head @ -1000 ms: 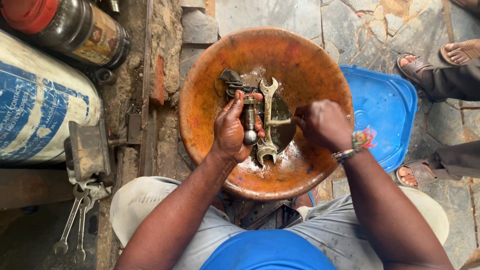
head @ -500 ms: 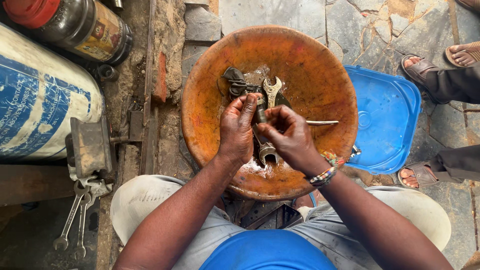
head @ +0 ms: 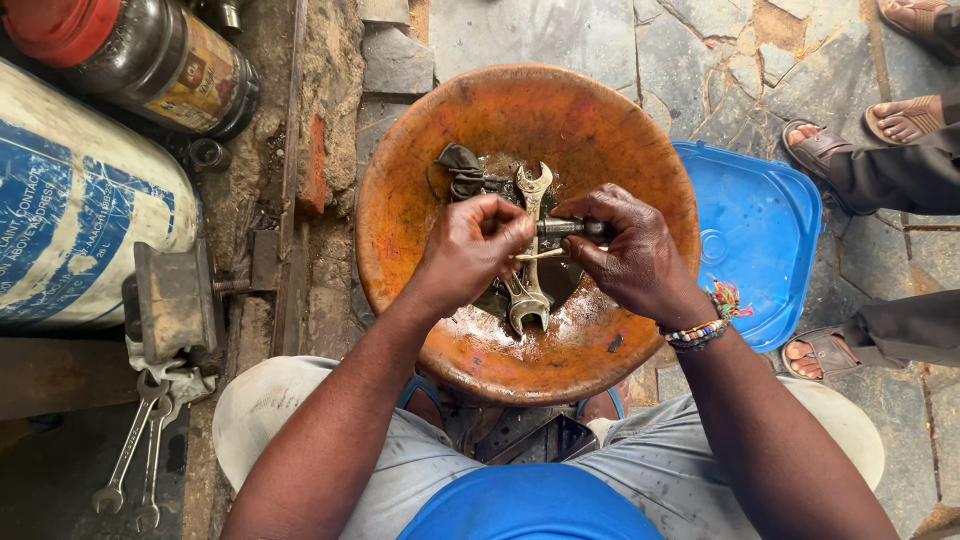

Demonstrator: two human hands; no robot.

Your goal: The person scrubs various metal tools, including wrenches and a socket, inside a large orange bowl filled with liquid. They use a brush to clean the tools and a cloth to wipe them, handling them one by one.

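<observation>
I see left hand (head: 470, 250) and right hand (head: 625, 255) both pinching a small dark metal part (head: 562, 228) between them, held over the orange basin (head: 420, 160) (drips fall back in) | double-ended wrench (head: 528, 250) lies below in oily liquid, dark rag (head: 460, 172) beside | blue lid (head: 760, 250) right, spare wrenches (head: 135, 450) left; nothing blocks.

The round rust-orange metal basin (head: 420, 170) shows dark, wet, oily patches at its middle. A grey steel open-ended spanner (head: 528, 250) gleams silver there. At three o'clock lies a bright blue plastic lid (head: 760, 240). At nine o'clock stands a white drum with blue stripes (head: 70, 220); at eleven, a dark jar with a red cap (head: 150, 50). A multicoloured beaded bracelet (head: 697, 333) bands one wrist.
</observation>
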